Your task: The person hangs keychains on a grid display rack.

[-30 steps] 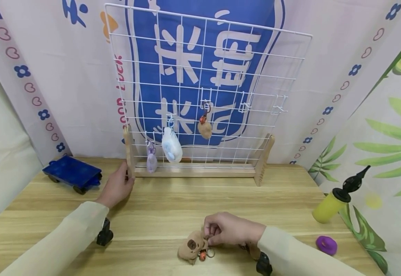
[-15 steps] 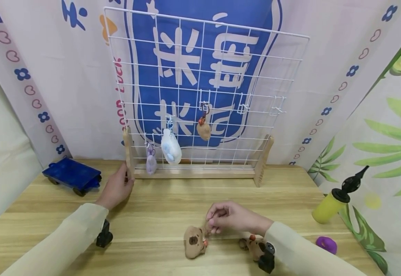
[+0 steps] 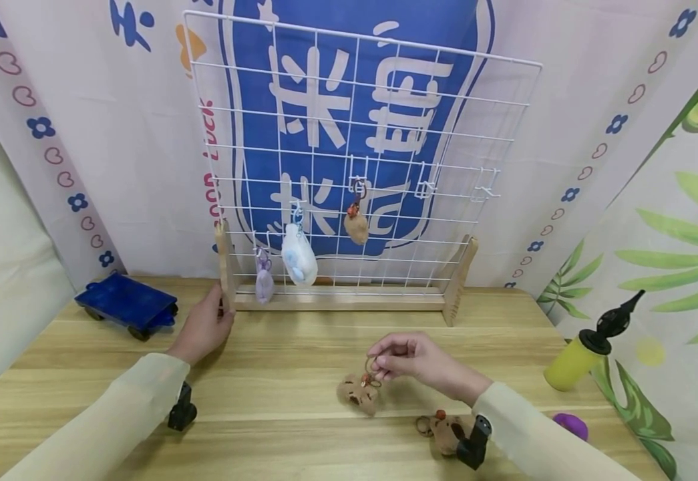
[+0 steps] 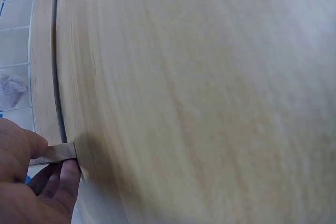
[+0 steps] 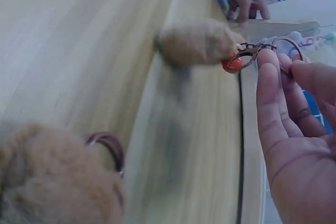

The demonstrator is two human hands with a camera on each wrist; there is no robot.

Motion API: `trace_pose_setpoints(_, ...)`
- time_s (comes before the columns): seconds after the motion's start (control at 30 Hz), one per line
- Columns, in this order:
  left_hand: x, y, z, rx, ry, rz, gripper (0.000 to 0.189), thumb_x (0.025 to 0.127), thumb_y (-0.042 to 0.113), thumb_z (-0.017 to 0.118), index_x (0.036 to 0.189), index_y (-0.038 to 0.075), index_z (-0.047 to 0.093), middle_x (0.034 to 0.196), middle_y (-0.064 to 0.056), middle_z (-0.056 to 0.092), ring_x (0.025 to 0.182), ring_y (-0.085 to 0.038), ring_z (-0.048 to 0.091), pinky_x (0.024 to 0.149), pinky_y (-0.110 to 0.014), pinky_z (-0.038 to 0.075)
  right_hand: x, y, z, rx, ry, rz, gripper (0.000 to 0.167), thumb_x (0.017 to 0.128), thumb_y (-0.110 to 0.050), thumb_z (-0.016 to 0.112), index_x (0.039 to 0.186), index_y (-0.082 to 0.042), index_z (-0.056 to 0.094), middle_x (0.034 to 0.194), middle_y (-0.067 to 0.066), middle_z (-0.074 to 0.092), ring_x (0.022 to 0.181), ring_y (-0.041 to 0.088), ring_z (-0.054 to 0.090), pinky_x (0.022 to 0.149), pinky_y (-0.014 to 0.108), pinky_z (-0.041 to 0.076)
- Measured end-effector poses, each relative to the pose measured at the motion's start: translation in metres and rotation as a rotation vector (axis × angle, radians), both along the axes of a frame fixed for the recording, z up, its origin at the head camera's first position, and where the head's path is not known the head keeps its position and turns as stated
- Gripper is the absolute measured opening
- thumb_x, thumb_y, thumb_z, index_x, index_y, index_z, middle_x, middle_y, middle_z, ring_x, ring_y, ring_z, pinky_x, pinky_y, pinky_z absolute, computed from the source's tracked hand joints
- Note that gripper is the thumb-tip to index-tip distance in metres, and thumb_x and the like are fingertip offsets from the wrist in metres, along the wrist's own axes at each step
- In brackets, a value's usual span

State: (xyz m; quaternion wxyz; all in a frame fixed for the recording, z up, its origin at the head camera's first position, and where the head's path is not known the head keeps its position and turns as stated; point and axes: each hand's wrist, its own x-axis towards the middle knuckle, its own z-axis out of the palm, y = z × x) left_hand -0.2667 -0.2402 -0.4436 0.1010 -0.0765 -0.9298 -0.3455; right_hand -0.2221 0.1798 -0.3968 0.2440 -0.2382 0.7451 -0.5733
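Observation:
My left hand [image 3: 203, 326] grips the left wooden stand end [image 4: 60, 153] of the white wire grid rack [image 3: 336, 304], thumb on one side and fingers on the other. Between thumb and fingers, my right hand [image 3: 417, 361] pinches the metal ring [image 5: 290, 43] of a brown plush keychain [image 3: 357, 393]. The plush hangs below the fingers over the table, with an orange bell [image 5: 231, 64] at its clasp. A second brown plush keychain [image 3: 445, 431] lies under the right wrist, partly hidden by the wrist camera.
On the grid hang a lilac plush [image 3: 264, 284], a white-and-blue plush [image 3: 298, 254] and a small brown plush [image 3: 357, 227]. Bare hooks [image 3: 425, 188] sit right of them. A blue toy cart [image 3: 126, 304] stands left; a yellow pump [image 3: 574, 361] and purple ring [image 3: 572, 425] lie right.
My right hand has lifted the brown plush keychain by its ring, moving it up toward the rack and slightly right. The left hand stays on the stand.

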Motion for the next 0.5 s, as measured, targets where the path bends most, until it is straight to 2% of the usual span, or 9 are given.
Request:
trace_pose_setpoints(0.2, 0.000, -0.001, 0.000, 0.002, 0.004, 0.001, 0.045, 0.102, 0.000, 0.055, 0.142, -0.013, 0.038, 0.121, -0.039, 0.062, 0.109, -0.051, 0.067, 0.084, -0.058, 0.061, -0.002, 0.005, 0.014, -0.028, 0.034, -0.051, 0.034, 0.103, -0.006, 0.063, 0.130, 0.013, 0.060, 0.111, 0.008, 0.076, 0.094, 0.008, 0.074, 0.087, 0.024, 0.063)
trace_pose_setpoints(0.33, 0.001, 0.000, 0.000, 0.008, 0.005, 0.005, 0.043, 0.102, 0.000, 0.055, 0.140, -0.012, 0.039, 0.121, -0.039, 0.062, 0.109, -0.051, 0.067, 0.083, -0.057, 0.061, -0.005, 0.008, 0.026, -0.054, 0.066, -0.087, 0.035, 0.103, -0.006, 0.062, 0.132, 0.013, 0.059, 0.110, 0.005, 0.077, 0.095, 0.008, 0.075, 0.088, 0.026, 0.064)
trace_pose_setpoints(0.5, 0.002, 0.001, 0.000, 0.009, 0.013, 0.005, 0.043, 0.101, 0.000, 0.055, 0.139, -0.012, 0.039, 0.117, -0.038, 0.063, 0.106, -0.049, 0.068, 0.080, -0.055, 0.062, -0.008, 0.010, 0.043, -0.056, 0.171, -0.159, 0.030, 0.102, -0.002, 0.061, 0.129, 0.011, 0.062, 0.116, 0.018, 0.077, 0.095, 0.009, 0.076, 0.087, 0.028, 0.064)
